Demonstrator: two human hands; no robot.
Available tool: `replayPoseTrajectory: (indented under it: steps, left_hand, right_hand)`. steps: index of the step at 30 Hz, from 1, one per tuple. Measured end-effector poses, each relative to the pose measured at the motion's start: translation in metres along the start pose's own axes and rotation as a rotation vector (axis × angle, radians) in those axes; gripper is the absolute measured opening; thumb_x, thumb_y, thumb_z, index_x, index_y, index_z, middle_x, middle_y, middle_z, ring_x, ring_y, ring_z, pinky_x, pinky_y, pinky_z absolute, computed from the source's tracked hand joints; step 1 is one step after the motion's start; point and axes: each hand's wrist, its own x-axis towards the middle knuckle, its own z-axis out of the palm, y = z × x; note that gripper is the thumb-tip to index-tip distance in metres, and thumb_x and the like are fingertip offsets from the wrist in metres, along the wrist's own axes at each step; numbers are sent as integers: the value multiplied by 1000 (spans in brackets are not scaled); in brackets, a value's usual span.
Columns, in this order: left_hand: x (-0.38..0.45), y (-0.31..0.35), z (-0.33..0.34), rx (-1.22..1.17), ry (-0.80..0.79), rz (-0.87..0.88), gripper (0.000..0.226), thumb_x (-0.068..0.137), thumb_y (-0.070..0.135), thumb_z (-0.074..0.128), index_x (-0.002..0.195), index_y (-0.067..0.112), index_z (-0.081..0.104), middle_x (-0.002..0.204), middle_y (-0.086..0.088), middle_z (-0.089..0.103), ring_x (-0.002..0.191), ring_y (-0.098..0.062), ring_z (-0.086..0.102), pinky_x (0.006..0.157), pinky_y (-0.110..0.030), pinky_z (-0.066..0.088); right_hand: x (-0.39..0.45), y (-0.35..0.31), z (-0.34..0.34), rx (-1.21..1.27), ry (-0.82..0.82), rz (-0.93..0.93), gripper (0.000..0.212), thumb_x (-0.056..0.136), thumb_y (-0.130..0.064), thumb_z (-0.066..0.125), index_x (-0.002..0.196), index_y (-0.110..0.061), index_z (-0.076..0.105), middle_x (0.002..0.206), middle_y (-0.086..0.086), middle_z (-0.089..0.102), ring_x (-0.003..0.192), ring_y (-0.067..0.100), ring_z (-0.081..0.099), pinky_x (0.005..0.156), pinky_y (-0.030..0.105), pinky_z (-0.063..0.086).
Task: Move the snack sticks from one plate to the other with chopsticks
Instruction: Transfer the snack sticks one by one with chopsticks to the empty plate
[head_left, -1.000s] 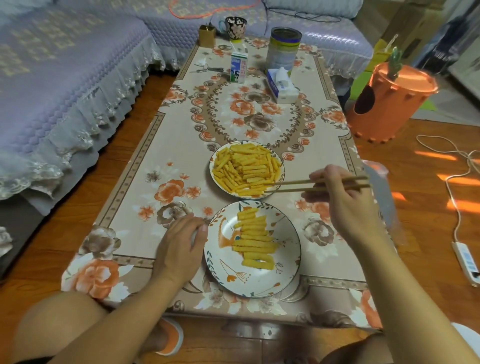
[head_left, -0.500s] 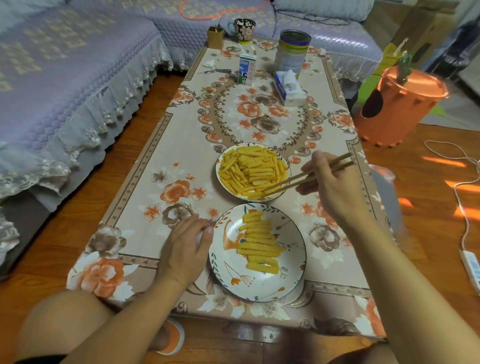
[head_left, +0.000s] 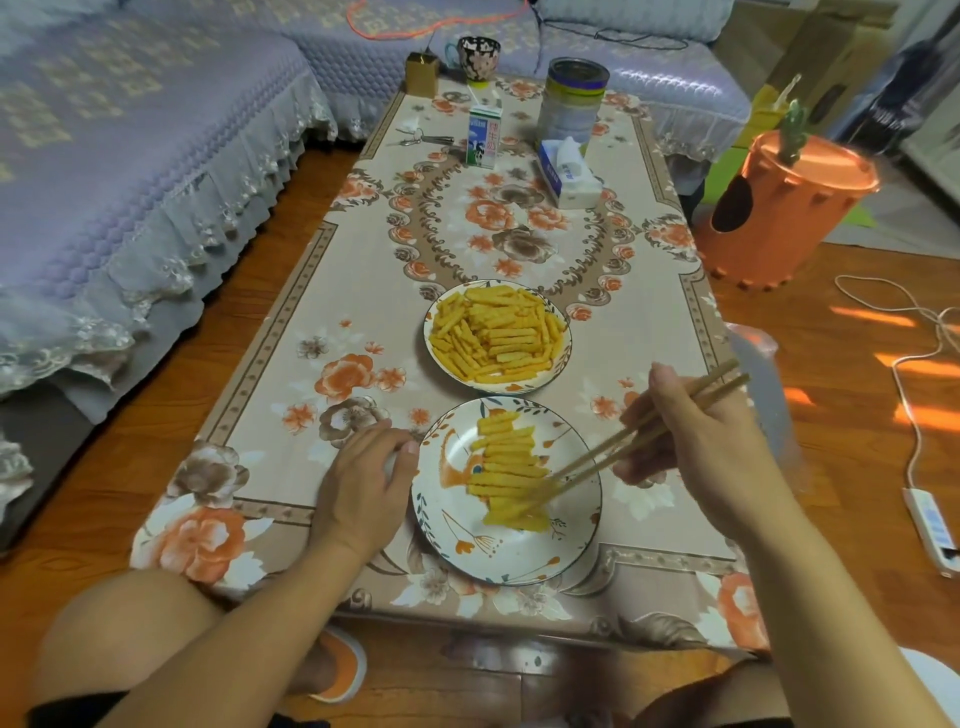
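Two plates stand on the flowered table. The far plate (head_left: 563, 358) is heaped with yellow snack sticks (head_left: 496, 332). The near plate (head_left: 457, 551) holds a short row of snack sticks (head_left: 506, 462). My right hand (head_left: 691, 441) grips wooden chopsticks (head_left: 623, 447), whose tips reach down over the lower end of that row and pinch a snack stick (head_left: 511, 512) there. My left hand (head_left: 363, 483) rests on the table with its fingertips against the near plate's left rim.
At the table's far end stand a milk carton (head_left: 484, 137), a tin can (head_left: 574, 106), a tissue pack (head_left: 569, 174), a mug (head_left: 478, 57) and scissors (head_left: 423, 139). A sofa (head_left: 130, 156) runs along the left. An orange bin (head_left: 779, 208) and a power strip (head_left: 932, 530) sit on the floor to the right.
My right hand has swung the chopsticks from the far plate's near edge down to the near plate, carrying a snack stick. My left hand has stayed at the rim.
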Motion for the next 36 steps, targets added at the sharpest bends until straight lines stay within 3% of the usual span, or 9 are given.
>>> replayPoseTrajectory:
  steps: [8,11,17,26,30,36]
  left_hand:
    - [-2,2,-2,-48,5,15,58,97,52,28,108,16,72,120,-1,70,131,-23,53,97,-36,43]
    - [-2,4,-3,-53,8,9,58,96,52,28,107,15,72,118,-2,70,128,-23,54,94,-36,43]
    - [-3,5,-4,-38,7,4,61,95,53,28,110,14,72,123,-6,69,129,-24,53,94,-31,39]
    - [-3,1,-2,-56,7,15,59,96,52,29,110,15,72,121,-2,70,131,-21,52,98,-30,38]
    - [-2,2,-3,-56,13,17,59,96,52,28,110,15,73,121,-2,70,131,-20,52,100,-28,37]
    - [0,-1,-1,-33,19,7,57,96,53,31,112,17,73,124,-3,70,131,-21,53,104,-36,42]
  right_hand:
    - [-36,7,-6,-145,-4,-15,37,102,-25,58,86,7,68,66,26,67,52,36,70,50,41,61]
    - [-38,1,-11,-104,27,-37,38,103,-23,55,85,9,66,66,27,65,51,37,69,48,39,59]
    - [-35,14,5,-129,-71,38,42,102,-32,53,86,4,68,66,25,68,56,35,72,53,38,61]
    - [-24,5,0,-59,-68,43,43,103,-27,51,90,11,64,71,35,63,57,39,70,52,39,62]
    - [6,-11,-7,45,43,-53,42,108,-25,45,86,5,63,65,25,65,55,30,69,55,35,62]
    - [73,-11,10,-32,158,-266,33,108,-29,47,90,-11,69,80,16,71,70,34,74,67,40,65]
